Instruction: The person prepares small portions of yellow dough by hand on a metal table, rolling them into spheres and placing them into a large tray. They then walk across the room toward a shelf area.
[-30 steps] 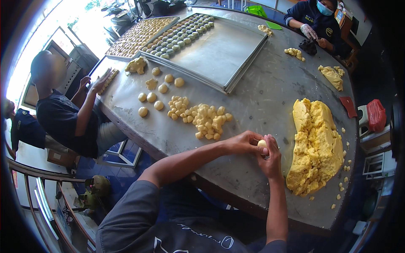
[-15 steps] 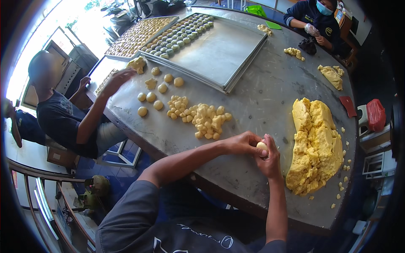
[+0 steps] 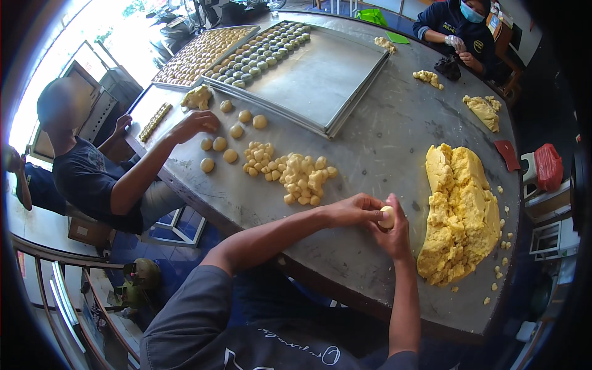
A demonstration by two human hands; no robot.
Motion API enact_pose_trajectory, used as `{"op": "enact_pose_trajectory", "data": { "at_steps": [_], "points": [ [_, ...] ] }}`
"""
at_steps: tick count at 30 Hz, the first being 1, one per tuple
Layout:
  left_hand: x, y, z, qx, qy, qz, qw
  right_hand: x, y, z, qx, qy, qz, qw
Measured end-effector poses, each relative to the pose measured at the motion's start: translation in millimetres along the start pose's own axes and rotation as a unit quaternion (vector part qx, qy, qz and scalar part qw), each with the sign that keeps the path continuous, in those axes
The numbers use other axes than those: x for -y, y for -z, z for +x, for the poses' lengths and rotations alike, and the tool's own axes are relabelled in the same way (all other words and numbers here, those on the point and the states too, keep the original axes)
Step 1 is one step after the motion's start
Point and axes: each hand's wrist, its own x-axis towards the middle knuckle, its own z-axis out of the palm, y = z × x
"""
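Note:
My left hand point(image 3: 357, 211) and my right hand point(image 3: 394, 233) are cupped together around a small pale dough ball point(image 3: 386, 216), fingers and thumbs pressed to it. Just right of them lies a large crumbly yellow dough mass point(image 3: 459, 216). Left of my hands is a cluster of small dough pieces point(image 3: 296, 179). Farther left are several rounded balls point(image 3: 229, 155) and a soft dough lump point(image 3: 197, 97). All rest on the steel table point(image 3: 361, 160).
Trays of shaped pieces point(image 3: 259, 52) stand at the back. A left co-worker's hand point(image 3: 194, 123) reaches over balls beside a dough strip point(image 3: 154, 121). A masked co-worker point(image 3: 459, 34) handles dark dough at top right, near small yellow lumps point(image 3: 481, 111) and a red scraper point(image 3: 507, 154).
The left co-worker's hand has left the dough strip and moved right toward the balls. My fingers have shifted slightly around the dough ball, which shows a little more.

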Motion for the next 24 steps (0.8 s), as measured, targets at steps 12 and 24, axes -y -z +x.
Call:
{"op": "enact_pose_trajectory", "data": {
  "at_steps": [12, 24],
  "points": [
    [2.2, 6.0, -6.7, 0.015, -0.013, 0.029, 0.999, 2.3, -9.4, -0.5, -0.019, 0.0, 0.016, 1.0],
    [-2.7, 1.5, -2.5, -0.05, 0.008, 0.084, 0.995, -6.4, -2.9, 5.8, -0.008, 0.058, -0.011, 0.998]
  ]
}}
